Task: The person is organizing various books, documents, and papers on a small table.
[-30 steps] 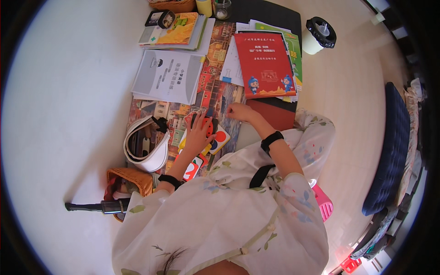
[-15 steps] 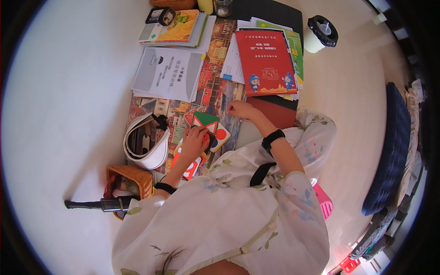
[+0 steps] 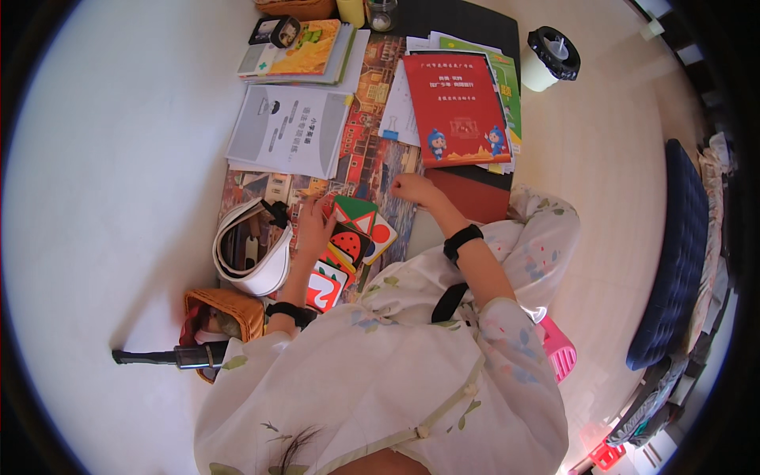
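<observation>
Several colourful picture cards lie overlapping on the patterned table mat. Among them are a green card with red and white triangles (image 3: 356, 209), a dark card with a red watermelon slice (image 3: 349, 242), a white card with red and blue dots (image 3: 383, 234) and a red card with a white figure (image 3: 325, 286). My left hand (image 3: 315, 225) is at the left edge of this pile, fingers apart, their tips touching the cards near a red one. To the right of the cards, my right hand (image 3: 415, 189) rests on the mat, its fingers curled in and nothing visible in them.
A white rolled strap-like band (image 3: 273, 265) stands left of the cards, with an orange basket (image 3: 241, 310) below it. Grey-white booklets (image 3: 289, 131), stacked books and a red booklet (image 3: 459, 107) cover the far table. A lidded bin (image 3: 542, 67) stands right.
My left hand has slid up and left off the watermelon card, which now shows. My right hand has stayed in place.
</observation>
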### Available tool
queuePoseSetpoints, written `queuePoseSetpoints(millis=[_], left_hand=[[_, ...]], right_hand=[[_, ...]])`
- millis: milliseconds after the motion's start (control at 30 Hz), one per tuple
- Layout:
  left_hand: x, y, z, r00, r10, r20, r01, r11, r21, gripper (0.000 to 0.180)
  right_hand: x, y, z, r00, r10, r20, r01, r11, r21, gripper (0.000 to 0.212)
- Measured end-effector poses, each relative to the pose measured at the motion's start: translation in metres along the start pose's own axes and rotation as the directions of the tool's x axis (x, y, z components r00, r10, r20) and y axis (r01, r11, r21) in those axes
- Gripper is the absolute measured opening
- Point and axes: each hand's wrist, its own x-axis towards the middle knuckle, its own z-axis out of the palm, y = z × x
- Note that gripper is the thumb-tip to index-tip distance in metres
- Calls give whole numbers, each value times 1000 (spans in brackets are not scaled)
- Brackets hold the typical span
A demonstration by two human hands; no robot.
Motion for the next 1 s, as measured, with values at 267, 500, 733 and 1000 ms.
queuePoseSetpoints(millis=[267, 500, 733, 1000], left_hand=[[32, -31, 6, 940, -88, -329, 131, 985, 108, 45], [38, -39, 23, 872, -141, -468, 262, 943, 203, 56], [34, -34, 26, 849, -230, -475, 368, 903, 220, 55], [33, -36, 23, 848, -258, -463, 364, 919, 154, 55]], right_hand=[[4, -27, 8, 971, 180, -156, -210, 957, -201, 27], [4, -30, 1, 974, 209, -88, -222, 957, -187, 28], [15, -20, -27, 991, 125, 55, -127, 992, 29, 37], [39, -106, 12, 966, -256, -36, 245, 952, -183, 34]])
